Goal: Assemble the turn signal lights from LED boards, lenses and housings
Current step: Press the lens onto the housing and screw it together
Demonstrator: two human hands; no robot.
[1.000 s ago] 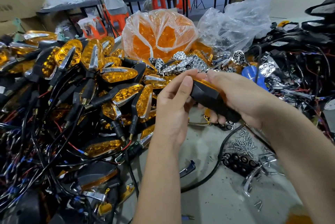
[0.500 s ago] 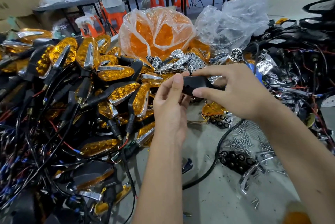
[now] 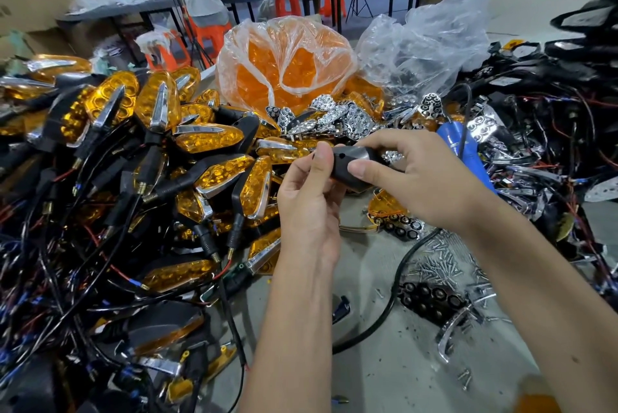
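Observation:
Both my hands hold one black turn signal housing (image 3: 347,163) above the table's middle, its back side up with a small hole showing. My left hand (image 3: 309,198) pinches its left end between thumb and fingers. My right hand (image 3: 414,175) grips its right part, thumb on top and fingers curled round. Its lens side is hidden. Assembled amber lights (image 3: 207,142) with black stems and wires are heaped on the left.
A clear bag of orange lenses (image 3: 284,68) stands behind, chrome reflectors (image 3: 337,118) before it. Loose screws (image 3: 438,265) and black LED holders (image 3: 431,302) lie right of centre on the grey table (image 3: 384,372). Wired housings pile up right. A person stands at a far table.
The housing has been turned from amber edge up to black back up and raised slightly. Both hands shifted their grip with it.

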